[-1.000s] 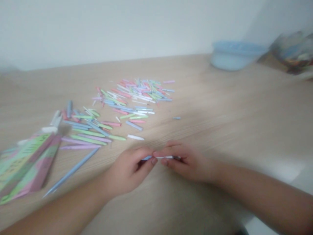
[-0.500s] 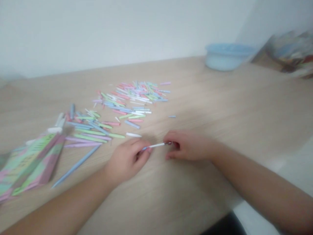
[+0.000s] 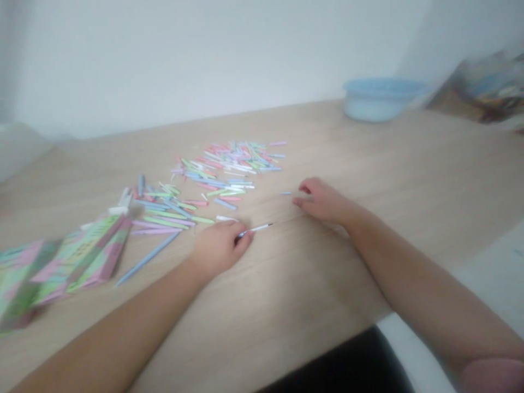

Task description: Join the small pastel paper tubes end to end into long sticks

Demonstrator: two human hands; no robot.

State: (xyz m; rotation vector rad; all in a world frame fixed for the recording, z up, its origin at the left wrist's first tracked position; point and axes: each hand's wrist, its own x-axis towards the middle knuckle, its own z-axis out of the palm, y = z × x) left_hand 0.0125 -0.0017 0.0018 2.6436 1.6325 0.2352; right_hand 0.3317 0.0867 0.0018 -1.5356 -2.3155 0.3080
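Two hands are working over one light wooden table (image 3: 429,174). The left hand (image 3: 219,245) is pinching one thin white stick (image 3: 260,227) between its thumb and pointing finger. The stick is poking out to the right, and its far end is looking dark. A bit of blue is showing where the fingers are squeezing it. The right hand (image 3: 323,202) is sitting to the right of the stick, well apart from it. Its thumb and fingers are curling, with a gap between them.

One small blue piece (image 3: 285,192) is lying just beside the right fingertips. One white piece (image 3: 226,218) is lying just behind the left hand. One long blue stick (image 3: 149,257) is lying to the left of that hand, slanting. Behind, two messy bunches are spreading out, the far bunch (image 3: 239,155) and the near bunch (image 3: 164,210); they are holding too many colored pieces to count. At least two pastel boxes (image 3: 84,245) are lying on the left. One blue bowl (image 3: 376,103) is standing at the back.
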